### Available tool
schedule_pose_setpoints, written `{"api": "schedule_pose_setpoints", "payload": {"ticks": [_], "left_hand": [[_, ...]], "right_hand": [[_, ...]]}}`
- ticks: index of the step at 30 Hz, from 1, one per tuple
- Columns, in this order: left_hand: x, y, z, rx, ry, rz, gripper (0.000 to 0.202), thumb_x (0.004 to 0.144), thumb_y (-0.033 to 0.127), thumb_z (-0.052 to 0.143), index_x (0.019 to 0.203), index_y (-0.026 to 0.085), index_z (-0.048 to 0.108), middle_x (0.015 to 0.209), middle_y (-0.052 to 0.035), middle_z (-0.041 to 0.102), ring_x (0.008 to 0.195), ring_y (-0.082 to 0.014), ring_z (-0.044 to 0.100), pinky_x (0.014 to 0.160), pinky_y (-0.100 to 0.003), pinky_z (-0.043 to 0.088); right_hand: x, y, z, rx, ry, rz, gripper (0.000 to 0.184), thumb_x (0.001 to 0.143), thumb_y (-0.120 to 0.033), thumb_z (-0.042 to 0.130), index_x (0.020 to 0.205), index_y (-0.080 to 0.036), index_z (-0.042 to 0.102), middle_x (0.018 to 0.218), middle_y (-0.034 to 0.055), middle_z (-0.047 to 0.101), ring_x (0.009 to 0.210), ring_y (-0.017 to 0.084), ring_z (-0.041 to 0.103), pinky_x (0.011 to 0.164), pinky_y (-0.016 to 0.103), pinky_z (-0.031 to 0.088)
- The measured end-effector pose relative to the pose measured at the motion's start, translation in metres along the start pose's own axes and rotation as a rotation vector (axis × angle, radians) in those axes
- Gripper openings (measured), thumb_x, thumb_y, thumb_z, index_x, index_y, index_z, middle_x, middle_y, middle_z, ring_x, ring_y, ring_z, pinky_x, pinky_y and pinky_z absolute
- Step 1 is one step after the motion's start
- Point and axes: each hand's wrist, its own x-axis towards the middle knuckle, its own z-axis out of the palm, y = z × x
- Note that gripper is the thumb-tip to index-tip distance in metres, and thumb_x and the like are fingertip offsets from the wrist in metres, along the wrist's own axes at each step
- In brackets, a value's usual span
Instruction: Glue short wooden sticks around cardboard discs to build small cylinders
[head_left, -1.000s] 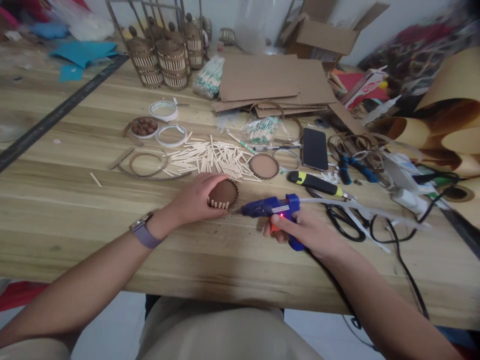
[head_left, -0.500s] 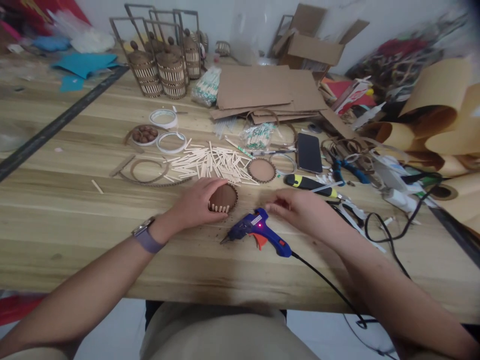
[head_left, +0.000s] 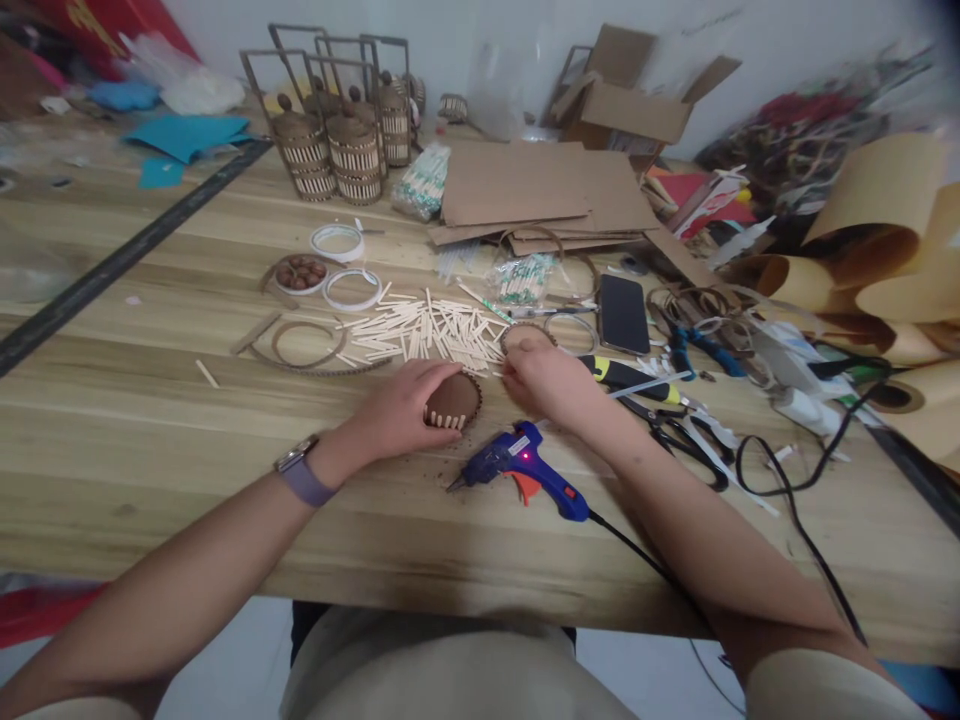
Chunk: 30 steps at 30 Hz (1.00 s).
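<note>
My left hand (head_left: 401,408) curls its thumb and fingers around a round brown cardboard base (head_left: 454,396). A row of short wooden sticks (head_left: 446,421) stands upright along the base's near edge. My right hand (head_left: 545,375) is at the right edge of a pile of loose wooden sticks (head_left: 431,330). Its fingers are bent together, and what they pinch, if anything, is hidden. Just beyond that hand, a second round base (head_left: 529,332) is partly covered by it. A blue glue gun (head_left: 525,462) with a lit red light lies between my hands, nozzle to the left.
Phone (head_left: 624,313), black-and-yellow cutter (head_left: 634,380) and scissors (head_left: 690,445) lie at right. Brown strip rings (head_left: 307,343), tape rolls (head_left: 352,289) and a bowl of brown beads (head_left: 300,273) are at left. Lidded stick baskets (head_left: 354,160) and cardboard sheets (head_left: 517,185) stand behind.
My right hand has moved away from beside the glue gun, forward and left to the edge of the stick pile. My left hand still holds the base. The view has shifted slightly.
</note>
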Motion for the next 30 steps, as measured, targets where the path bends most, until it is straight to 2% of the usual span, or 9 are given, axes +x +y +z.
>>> {"api": "schedule_pose_setpoints", "payload": {"ticks": [2, 4, 7, 10, 12, 14, 17, 21, 30], "left_hand": [[0.0, 0.0, 0.0, 0.003, -0.003, 0.001, 0.075, 0.074, 0.038, 0.079, 0.138, 0.015, 0.047, 0.138, -0.017, 0.057, 0.127, -0.0338, 0.053, 0.107, -0.052, 0.043], [0.0, 0.0, 0.0, 0.003, -0.005, -0.002, 0.075, 0.074, 0.038, 0.079, 0.138, 0.015, 0.048, 0.139, -0.0169, 0.057, 0.127, -0.0337, 0.053, 0.107, -0.051, 0.043], [0.001, 0.001, -0.001, 0.003, -0.014, -0.021, 0.074, 0.074, 0.038, 0.079, 0.138, 0.017, 0.048, 0.139, -0.0154, 0.057, 0.127, -0.0335, 0.053, 0.107, -0.05, 0.043], [0.001, 0.002, -0.002, 0.002, -0.027, -0.036, 0.074, 0.074, 0.038, 0.078, 0.137, 0.016, 0.048, 0.138, -0.0153, 0.057, 0.126, -0.0338, 0.053, 0.105, -0.05, 0.043], [0.001, 0.002, -0.002, 0.005, -0.027, -0.035, 0.075, 0.072, 0.038, 0.079, 0.136, 0.014, 0.049, 0.137, -0.0163, 0.058, 0.125, -0.0341, 0.054, 0.105, -0.05, 0.044], [0.001, 0.002, -0.001, 0.009, -0.023, -0.03, 0.075, 0.072, 0.039, 0.079, 0.136, 0.014, 0.049, 0.136, -0.0165, 0.058, 0.123, -0.0339, 0.054, 0.104, -0.05, 0.044], [0.001, 0.0, 0.0, 0.006, -0.017, -0.021, 0.074, 0.072, 0.04, 0.079, 0.135, 0.016, 0.048, 0.135, -0.0154, 0.059, 0.123, -0.0334, 0.055, 0.104, -0.05, 0.043], [0.001, 0.0, 0.0, -0.001, -0.011, -0.002, 0.072, 0.074, 0.039, 0.077, 0.135, 0.015, 0.048, 0.136, -0.0162, 0.057, 0.125, -0.0331, 0.053, 0.106, -0.05, 0.042], [0.002, 0.0, -0.001, -0.056, -0.003, 0.014, 0.069, 0.076, 0.045, 0.076, 0.133, 0.016, 0.049, 0.135, -0.0149, 0.059, 0.123, -0.033, 0.054, 0.105, -0.05, 0.042]], "right_hand": [[-0.003, 0.001, 0.001, -0.011, 0.024, 0.007, 0.029, 0.098, -0.022, 0.041, 0.108, -0.009, 0.065, 0.109, 0.0204, 0.069, 0.1, 0.031, 0.065, 0.075, 0.034, 0.046], [-0.007, 0.002, -0.001, 0.035, 0.054, 0.028, 0.03, 0.099, -0.024, 0.04, 0.111, -0.009, 0.063, 0.101, 0.0196, 0.07, 0.088, 0.029, 0.066, 0.07, 0.033, 0.044], [-0.012, 0.005, -0.008, 0.29, 0.145, -0.05, 0.023, 0.096, -0.023, 0.046, 0.109, -0.013, 0.061, 0.089, 0.0112, 0.069, 0.073, 0.022, 0.062, 0.063, 0.029, 0.04], [-0.016, 0.008, -0.015, 0.601, 0.253, -0.214, 0.011, 0.09, -0.023, 0.055, 0.094, -0.016, 0.063, 0.082, 0.0051, 0.064, 0.071, 0.016, 0.057, 0.063, 0.025, 0.04], [-0.018, 0.01, -0.018, 0.737, 0.238, -0.262, 0.01, 0.089, -0.024, 0.057, 0.089, -0.016, 0.064, 0.077, 0.0021, 0.062, 0.067, 0.014, 0.055, 0.061, 0.024, 0.039], [-0.019, 0.01, -0.02, 0.811, 0.161, -0.302, 0.013, 0.09, -0.026, 0.057, 0.092, -0.017, 0.067, 0.074, 0.0006, 0.061, 0.065, 0.013, 0.054, 0.06, 0.024, 0.039], [-0.02, 0.011, -0.022, 0.843, 0.074, -0.374, 0.015, 0.092, -0.025, 0.055, 0.093, -0.017, 0.068, 0.082, 0.0029, 0.066, 0.073, 0.015, 0.058, 0.067, 0.026, 0.043], [-0.024, 0.004, -0.025, 0.777, 0.071, -0.445, 0.014, 0.091, -0.015, 0.052, 0.089, -0.018, 0.067, 0.088, 0.0045, 0.068, 0.083, 0.016, 0.061, 0.075, 0.027, 0.044], [-0.032, -0.02, -0.023, 0.682, 0.067, -0.365, 0.016, 0.084, -0.008, 0.059, 0.095, -0.019, 0.056, 0.087, 0.0021, 0.066, 0.073, 0.015, 0.058, 0.066, 0.024, 0.041]]}}
